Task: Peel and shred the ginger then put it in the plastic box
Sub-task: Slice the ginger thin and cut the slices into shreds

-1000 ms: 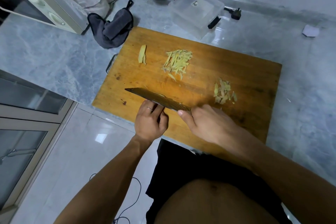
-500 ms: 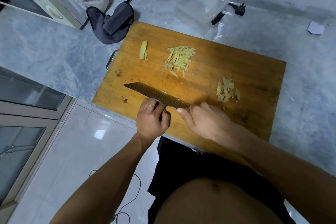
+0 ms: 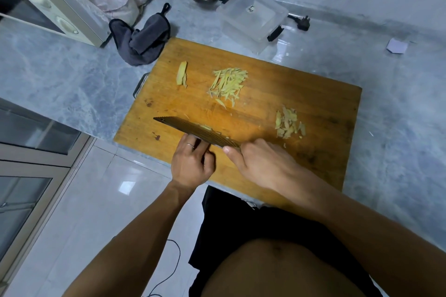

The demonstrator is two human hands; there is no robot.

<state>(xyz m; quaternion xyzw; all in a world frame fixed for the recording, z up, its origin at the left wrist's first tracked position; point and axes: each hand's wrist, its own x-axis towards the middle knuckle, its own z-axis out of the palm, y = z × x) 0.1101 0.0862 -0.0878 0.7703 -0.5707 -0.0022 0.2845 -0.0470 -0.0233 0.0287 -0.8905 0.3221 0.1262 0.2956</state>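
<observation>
Shredded ginger (image 3: pixel 228 84) lies mid-board; peelings (image 3: pixel 289 125) toward the cutting board's (image 3: pixel 313 94) right edge. Right hand (image 3: pixel 263 164) grips cleaver (image 3: pixel 193 130); left hand (image 3: pixel 191 164) fingers curled, contents unclear. Plastic box (image 3: pixel 253 19) apparently unfilled.

The cutting board (image 3: pixel 277 94) was orange-brown wood. The shredded ginger (image 3: pixel 228 82) was pale yellow. The countertop (image 3: pixel 72 75) was blue-grey marble-veined. The cloth (image 3: pixel 142 41) was dark grey. The plastic box (image 3: pixel 253 19) was clear.

Right hand (image 3: pixel 260 164) grips the broad steel cleaver (image 3: pixel 193 130) over the wooden cutting board (image 3: pixel 301 94); left hand (image 3: pixel 191 164) fingers touch its blade. Pale shredded ginger strips (image 3: pixel 228 83) lie beyond, clear plastic box (image 3: pixel 253 19) behind.
</observation>
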